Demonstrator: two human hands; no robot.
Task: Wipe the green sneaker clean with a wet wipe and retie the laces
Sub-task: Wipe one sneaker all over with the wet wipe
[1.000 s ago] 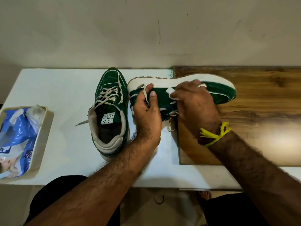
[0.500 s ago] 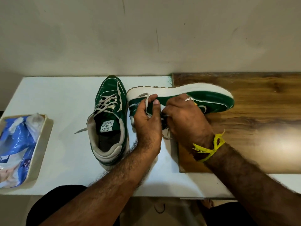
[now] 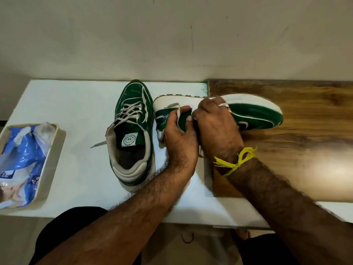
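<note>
A green sneaker (image 3: 254,113) with a thick white sole lies on its side across the table's middle, its toe pointing right. My left hand (image 3: 179,136) grips its heel end, with a loose lace running over the thumb. My right hand (image 3: 215,127) is closed on the shoe's side just right of the left hand; a small white piece shows at its fingertips, and I cannot tell whether it is a wipe. A second green sneaker (image 3: 131,134) stands upright to the left, laces loosely threaded.
A cream tray (image 3: 55,150) with a blue wet-wipe pack (image 3: 21,159) sits at the left edge of the white table (image 3: 72,111). A wooden board (image 3: 305,146) covers the right part. The wall is close behind the table.
My right hand has shifted a little on the tilted sneaker's side, from the lace area toward the sole. My left hand keeps the same grip on the heel.
</note>
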